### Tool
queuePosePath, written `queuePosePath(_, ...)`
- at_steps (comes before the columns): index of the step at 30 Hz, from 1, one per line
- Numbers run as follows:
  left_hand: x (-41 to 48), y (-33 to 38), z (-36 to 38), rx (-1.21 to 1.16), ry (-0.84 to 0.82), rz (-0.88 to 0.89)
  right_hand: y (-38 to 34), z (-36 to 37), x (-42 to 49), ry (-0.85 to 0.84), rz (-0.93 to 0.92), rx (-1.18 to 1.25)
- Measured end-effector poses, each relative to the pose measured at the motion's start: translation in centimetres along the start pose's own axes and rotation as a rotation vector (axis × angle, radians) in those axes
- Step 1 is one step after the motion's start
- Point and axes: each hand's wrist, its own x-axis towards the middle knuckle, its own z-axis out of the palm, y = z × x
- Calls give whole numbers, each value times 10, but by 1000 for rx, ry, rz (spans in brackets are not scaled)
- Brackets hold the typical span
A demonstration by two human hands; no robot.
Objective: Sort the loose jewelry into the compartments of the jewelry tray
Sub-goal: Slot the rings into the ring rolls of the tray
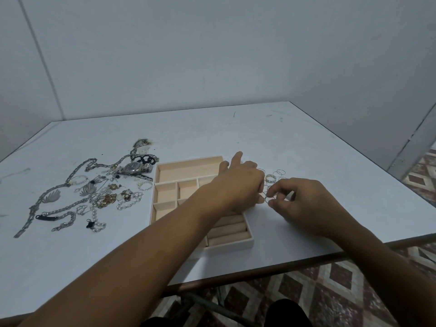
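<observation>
One jewelry tray (188,161) lies mid-table, its long axis running near to far. Loose rings (271,178) cluster just right of it, their count unclear. The right hand (304,204) pinches one thin ring (267,199). The left hand (238,185) curls onto the cluster, and what it grips cannot be told.

**Fig. 1. The left hand (239,185) and right hand (304,201), with forearms.**
Both forearms are bare from the wrists down to the lower frame edge. A patch of black clothing (289,311) shows at the bottom edge; the kind of garment cannot be told.
</observation>
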Motion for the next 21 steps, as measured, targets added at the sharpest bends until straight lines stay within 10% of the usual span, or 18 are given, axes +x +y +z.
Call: queuePosePath(21, 9, -1, -3, -69, 21, 3, -8, -6, 3, -61, 60, -44)
